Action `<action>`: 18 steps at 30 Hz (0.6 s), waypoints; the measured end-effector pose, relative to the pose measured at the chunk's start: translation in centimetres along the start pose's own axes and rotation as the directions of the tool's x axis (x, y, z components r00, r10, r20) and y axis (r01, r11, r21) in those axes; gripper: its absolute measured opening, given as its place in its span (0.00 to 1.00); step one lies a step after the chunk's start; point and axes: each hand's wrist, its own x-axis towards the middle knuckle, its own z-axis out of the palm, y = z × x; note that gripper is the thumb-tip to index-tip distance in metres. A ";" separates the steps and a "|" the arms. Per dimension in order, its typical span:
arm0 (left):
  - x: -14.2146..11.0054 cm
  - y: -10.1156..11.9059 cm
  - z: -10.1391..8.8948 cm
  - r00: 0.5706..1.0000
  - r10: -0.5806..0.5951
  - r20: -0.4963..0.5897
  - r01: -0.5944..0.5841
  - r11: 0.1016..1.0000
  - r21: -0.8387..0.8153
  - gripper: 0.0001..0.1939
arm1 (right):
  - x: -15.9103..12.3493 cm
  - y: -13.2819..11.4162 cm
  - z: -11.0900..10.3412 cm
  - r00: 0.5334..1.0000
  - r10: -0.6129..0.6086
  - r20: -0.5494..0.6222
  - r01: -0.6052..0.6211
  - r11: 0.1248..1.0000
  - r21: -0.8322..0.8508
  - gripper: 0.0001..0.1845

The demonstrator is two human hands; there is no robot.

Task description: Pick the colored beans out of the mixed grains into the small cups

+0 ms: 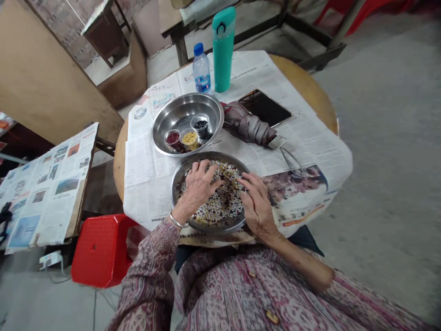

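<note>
Left hand [199, 185] spread, right hand [258, 210] half-curled; basin [223, 227]: mixed grains [217, 204]; bowl [169, 116]: bean cups [189, 139].

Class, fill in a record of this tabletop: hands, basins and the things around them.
Near basin: mixed grains
Left hand: spread over the grains, bangle at wrist
Right hand: at near basin's right side
Far basin: red-bean cup, yellow-bean cup, black-bean cup
Beyond far basin: blue-capped bottle, turquoise flask
Right of far basin: grey bundle, dark device
Table cover: newspaper
</note>
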 end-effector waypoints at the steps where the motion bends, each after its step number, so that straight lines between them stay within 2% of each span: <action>1: 0.1 0.2 0.0 1.000 0.005 0.015 -0.005 1.000 0.008 0.25 | 0.0 0.0 0.0 1.000 0.002 0.002 -0.002 1.000 0.001 0.21; 3: 0.4 1.0 0.2 0.997 0.053 0.063 -0.053 0.999 0.005 0.35 | 0.0 0.0 -0.1 1.000 0.003 0.001 -0.003 1.000 0.009 0.21; 5: 0.8 1.9 0.6 0.985 0.134 0.108 -0.133 0.991 -0.019 0.37 | 0.0 0.0 -0.1 1.000 0.000 -0.001 0.000 1.000 0.018 0.22; 7: 1.2 2.7 1.0 0.960 0.222 0.173 -0.215 0.975 -0.056 0.31 | 0.0 0.1 -0.1 1.000 -0.004 -0.001 0.004 1.000 0.022 0.23; 10: 1.1 3.2 1.0 0.889 0.352 0.293 -0.331 0.936 -0.120 0.16 | 0.0 0.1 -0.1 1.000 -0.006 -0.006 0.006 1.000 0.018 0.23; 12: 0.3 2.8 0.6 0.861 0.387 0.329 -0.372 0.922 -0.110 0.13 | 0.0 0.2 0.0 1.000 -0.005 -0.009 0.005 1.000 0.014 0.23; 15: -1.8 1.3 -0.7 0.893 0.298 0.339 -0.314 0.949 -0.007 0.11 | 0.0 0.1 0.0 1.000 -0.010 -0.006 0.010 1.000 0.013 0.23; 18: -3.9 -0.5 -1.7 0.946 0.112 0.305 -0.143 0.987 0.080 0.11 | 0.0 0.1 -0.1 1.000 -0.006 -0.004 0.006 1.000 0.018 0.22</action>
